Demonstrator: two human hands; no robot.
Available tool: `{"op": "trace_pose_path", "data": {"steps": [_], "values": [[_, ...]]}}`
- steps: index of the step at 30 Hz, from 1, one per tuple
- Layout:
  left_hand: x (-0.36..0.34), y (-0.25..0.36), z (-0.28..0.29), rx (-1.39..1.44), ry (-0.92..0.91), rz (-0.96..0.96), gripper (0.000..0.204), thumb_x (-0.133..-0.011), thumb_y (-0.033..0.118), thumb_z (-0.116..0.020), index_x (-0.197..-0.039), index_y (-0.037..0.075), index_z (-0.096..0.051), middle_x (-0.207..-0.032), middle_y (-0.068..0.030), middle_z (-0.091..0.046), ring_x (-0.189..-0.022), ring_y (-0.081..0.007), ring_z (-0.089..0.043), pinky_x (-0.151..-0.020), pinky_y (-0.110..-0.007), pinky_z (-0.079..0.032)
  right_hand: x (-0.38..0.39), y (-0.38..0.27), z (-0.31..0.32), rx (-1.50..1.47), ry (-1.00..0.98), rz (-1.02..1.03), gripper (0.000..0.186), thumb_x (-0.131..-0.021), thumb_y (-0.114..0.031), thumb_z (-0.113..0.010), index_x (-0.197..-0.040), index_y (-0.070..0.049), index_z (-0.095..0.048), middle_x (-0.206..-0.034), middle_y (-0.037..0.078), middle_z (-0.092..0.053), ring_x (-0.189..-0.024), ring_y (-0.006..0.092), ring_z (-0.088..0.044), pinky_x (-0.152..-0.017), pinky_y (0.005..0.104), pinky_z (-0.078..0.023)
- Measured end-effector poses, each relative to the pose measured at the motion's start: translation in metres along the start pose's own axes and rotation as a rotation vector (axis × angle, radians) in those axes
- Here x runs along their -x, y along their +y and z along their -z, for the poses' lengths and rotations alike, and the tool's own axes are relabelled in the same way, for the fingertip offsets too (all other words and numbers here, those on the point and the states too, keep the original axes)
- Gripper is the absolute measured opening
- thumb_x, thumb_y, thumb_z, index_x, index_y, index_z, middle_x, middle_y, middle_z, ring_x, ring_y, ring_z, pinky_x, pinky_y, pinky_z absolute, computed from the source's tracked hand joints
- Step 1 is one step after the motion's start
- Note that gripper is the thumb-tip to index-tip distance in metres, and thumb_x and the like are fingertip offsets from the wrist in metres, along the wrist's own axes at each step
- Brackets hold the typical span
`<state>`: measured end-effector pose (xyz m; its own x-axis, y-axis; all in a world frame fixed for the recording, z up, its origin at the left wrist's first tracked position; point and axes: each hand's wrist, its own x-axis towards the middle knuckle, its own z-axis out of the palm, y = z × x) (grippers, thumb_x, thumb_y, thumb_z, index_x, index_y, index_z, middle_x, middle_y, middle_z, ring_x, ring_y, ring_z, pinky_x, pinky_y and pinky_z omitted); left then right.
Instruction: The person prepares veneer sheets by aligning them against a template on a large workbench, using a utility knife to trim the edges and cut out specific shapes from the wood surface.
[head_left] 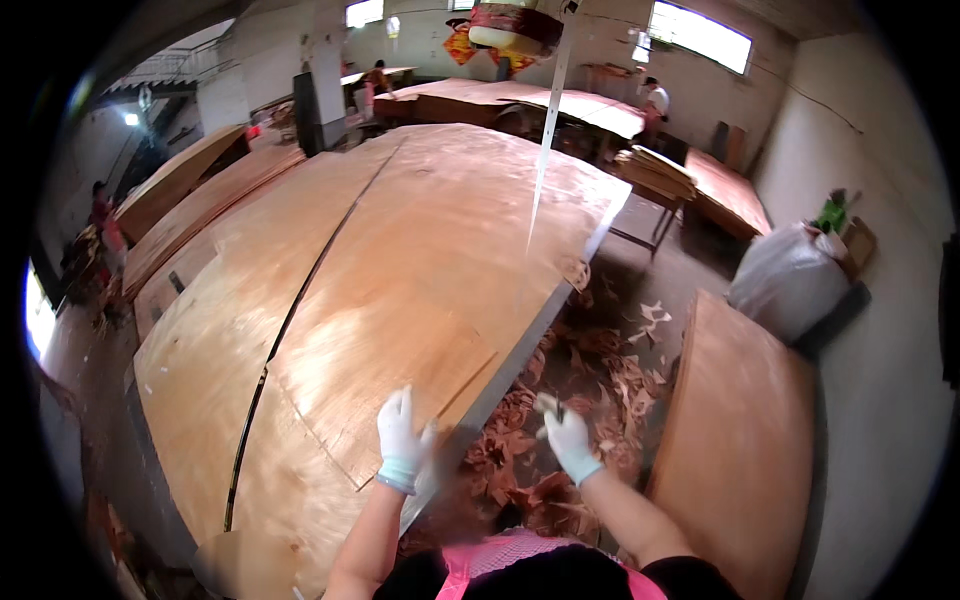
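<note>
One person point(105, 212) at far left, close by a stack of wood sheets point(215, 200), and then we're onto the broad pale veneer sheet point(420, 250), spread right across the worktable in front of me! A black line point(300, 290) curves down its length; gap or strip, I can't tell. Right of that, a rectangular veneer piece point(345, 400) lies on the near part, and here's my gloved left hand point(400, 432) over its right side: fingers stretched out ahead, nothing visible in its grasp, though whether the palm touches wood I can't tell. Past the table's grey edge point(515, 355) comes my gloved right hand point(566, 437), out over the floor, fingers curled around a small dark object point(560, 409), too small to make out. Torn veneer scraps point(620, 395) litter the floor below, then a reddish-brown stack of boards point(745, 420), and behind it a bulging whitish sack point(790, 280) near the wall!
</note>
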<state>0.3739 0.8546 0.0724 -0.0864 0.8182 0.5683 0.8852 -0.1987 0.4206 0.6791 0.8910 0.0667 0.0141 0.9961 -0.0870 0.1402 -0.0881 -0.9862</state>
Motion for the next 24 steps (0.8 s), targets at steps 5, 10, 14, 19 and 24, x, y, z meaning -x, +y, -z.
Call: {"op": "trace_pose_path", "data": {"steps": [5, 10, 14, 19, 24], "values": [[0.007, 0.041, -0.01, 0.065, -0.058, 0.188, 0.057, -0.081, 0.017, -0.07, -0.132, -0.002, -0.053, -0.121, -0.0227, -0.059, -0.113, -0.0406, -0.056, -0.098, -0.047, -0.044, -0.134, -0.054, 0.001, -0.193, -0.096, 0.163, 0.046, -0.097, -0.015, -0.062, -0.142, -0.007, -0.052, -0.107, 0.006, -0.068, -0.064, 0.0108, -0.063, -0.062, 0.0248, -0.051], [0.015, 0.049, -0.008, 0.03, 0.02, 0.267, 0.052, -0.082, 0.014, -0.069, -0.13, 0.001, -0.056, -0.118, -0.0203, -0.062, -0.108, -0.0394, -0.059, -0.094, -0.045, -0.047, -0.167, -0.111, -0.043, -0.171, -0.4, -0.008, 0.04, -0.098, -0.019, -0.065, -0.136, -0.01, -0.056, -0.072, -0.002, -0.063, -0.05, 0.0022, -0.041, -0.045, 0.0195, -0.029], [0.0, 0.054, -0.005, 0.047, 0.04, 0.299, 0.044, -0.085, 0.014, -0.068, -0.126, 0.002, -0.059, -0.116, -0.019, -0.064, -0.108, -0.0368, -0.061, -0.093, -0.043, -0.049, -0.172, -0.128, -0.062, -0.192, -0.582, 0.03, 0.031, -0.093, -0.011, -0.07, -0.122, -0.001, -0.062, -0.088, 0.002, -0.063, -0.075, 0.0083, -0.059, -0.067, 0.0237, -0.05], [-0.038, 0.055, -0.005, 0.188, 0.128, 0.325, 0.036, -0.086, 0.011, -0.069, -0.121, 0.002, -0.063, -0.111, -0.0161, -0.067, -0.106, -0.0312, -0.064, -0.092, -0.038, -0.05, -0.159, -0.115, -0.064, -0.245, -0.524, 0.152, 0.017, -0.091, -0.012, -0.074, -0.104, -0.003, -0.065, -0.084, -0.002, -0.059, -0.077, 0.0061, -0.057, -0.071, 0.0205, -0.047], [-0.126, 0.102, 0.02, 0.499, 0.068, 0.296, 0.029, -0.085, 0.013, -0.074, -0.111, 0.001, -0.068, -0.104, -0.0131, -0.069, -0.099, -0.0246, -0.066, -0.091, -0.035, -0.05, -0.136, -0.097, -0.046, -0.291, -0.505, 0.251, 0.011, -0.091, -0.013, -0.075, -0.092, -0.005, -0.067, -0.082, -0.006, -0.057, -0.076, 0.0025, -0.053, -0.069, 0.0188, -0.043]]}}
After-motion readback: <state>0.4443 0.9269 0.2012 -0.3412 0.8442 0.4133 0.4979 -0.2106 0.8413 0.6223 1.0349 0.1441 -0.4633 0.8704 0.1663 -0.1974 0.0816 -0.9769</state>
